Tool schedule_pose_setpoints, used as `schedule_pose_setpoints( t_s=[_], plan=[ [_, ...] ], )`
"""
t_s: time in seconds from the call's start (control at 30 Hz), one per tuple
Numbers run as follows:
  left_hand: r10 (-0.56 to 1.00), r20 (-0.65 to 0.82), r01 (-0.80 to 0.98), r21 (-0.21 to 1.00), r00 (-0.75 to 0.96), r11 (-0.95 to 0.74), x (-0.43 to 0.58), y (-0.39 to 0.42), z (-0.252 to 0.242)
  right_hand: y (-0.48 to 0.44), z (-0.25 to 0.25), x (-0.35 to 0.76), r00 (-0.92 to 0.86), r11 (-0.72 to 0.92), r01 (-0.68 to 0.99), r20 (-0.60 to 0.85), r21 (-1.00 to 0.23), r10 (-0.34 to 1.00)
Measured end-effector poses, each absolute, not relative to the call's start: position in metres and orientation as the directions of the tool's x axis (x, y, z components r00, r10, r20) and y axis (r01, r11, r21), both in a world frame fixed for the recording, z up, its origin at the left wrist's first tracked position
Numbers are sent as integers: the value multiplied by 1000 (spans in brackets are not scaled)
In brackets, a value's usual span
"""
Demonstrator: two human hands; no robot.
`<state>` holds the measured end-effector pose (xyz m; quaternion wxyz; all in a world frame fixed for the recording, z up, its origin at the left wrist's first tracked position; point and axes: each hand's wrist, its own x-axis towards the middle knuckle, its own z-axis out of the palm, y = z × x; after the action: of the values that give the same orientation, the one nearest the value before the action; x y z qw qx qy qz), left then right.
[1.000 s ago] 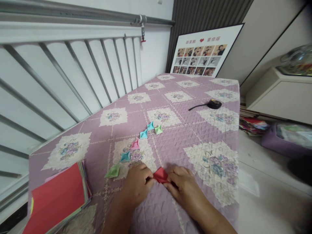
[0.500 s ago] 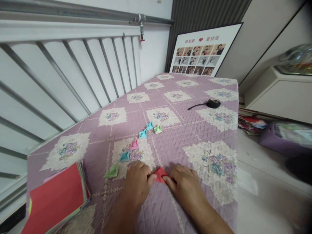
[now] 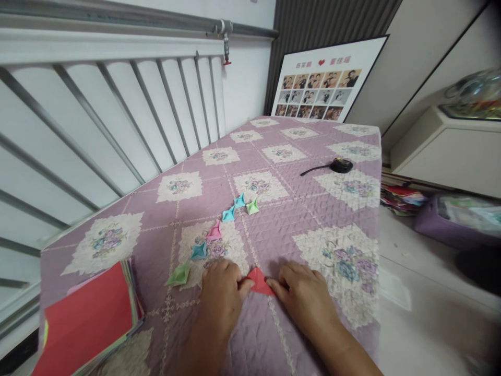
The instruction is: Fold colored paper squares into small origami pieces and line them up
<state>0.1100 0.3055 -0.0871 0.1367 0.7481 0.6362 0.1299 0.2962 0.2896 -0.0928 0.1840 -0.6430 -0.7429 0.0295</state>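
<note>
A small folded red paper piece (image 3: pixel 259 281) lies on the purple quilted cover (image 3: pixel 305 224) near its front edge. My left hand (image 3: pixel 219 300) pinches the piece's left corner, fingers curled. From the other side my right hand (image 3: pixel 303 300) presses the right corner with fingertips together. Several finished folded paper shapes run in a line behind my hands: a green one (image 3: pixel 179 274), a teal one (image 3: pixel 199 251), a pink one (image 3: pixel 214 231), two light blue ones (image 3: pixel 234 207) and a pale green one (image 3: pixel 252 207).
A stack of coloured paper sheets with red on top (image 3: pixel 88 321) lies at the front left. A black tape measure (image 3: pixel 340 165) sits further back. A white railing (image 3: pixel 117 125) borders the left side. A photo board (image 3: pixel 321 83) leans at the far end. Floor clutter lies right.
The red piece has been pressed flatter and shows a sharper triangular point. My right hand has shifted slightly right, uncovering more of the paper. The view dipped a little.
</note>
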Motion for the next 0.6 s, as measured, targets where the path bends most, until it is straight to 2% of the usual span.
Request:
schedule_pose_setpoints(
  t_s=[0.07,0.13,0.23,0.4,0.6],
  plan=[
    [987,27,915,371,158,-156,110,305,-87,289,-89,295,-114,210,921,288,-329,951],
    [986,38,913,373,161,-164,110,305,-88,288,-87,290,-180,318,875,366,-365,913],
    [985,49,912,373,164,-170,109,304,-89,287,-90,278,-299,466,811,435,-353,849],
    [985,47,917,360,164,-170,110,305,-90,287,-101,268,-334,454,837,371,-306,866],
    [983,-33,894,422,182,-151,101,308,-85,288,-102,268,-344,434,875,354,-216,870]
  ],
)
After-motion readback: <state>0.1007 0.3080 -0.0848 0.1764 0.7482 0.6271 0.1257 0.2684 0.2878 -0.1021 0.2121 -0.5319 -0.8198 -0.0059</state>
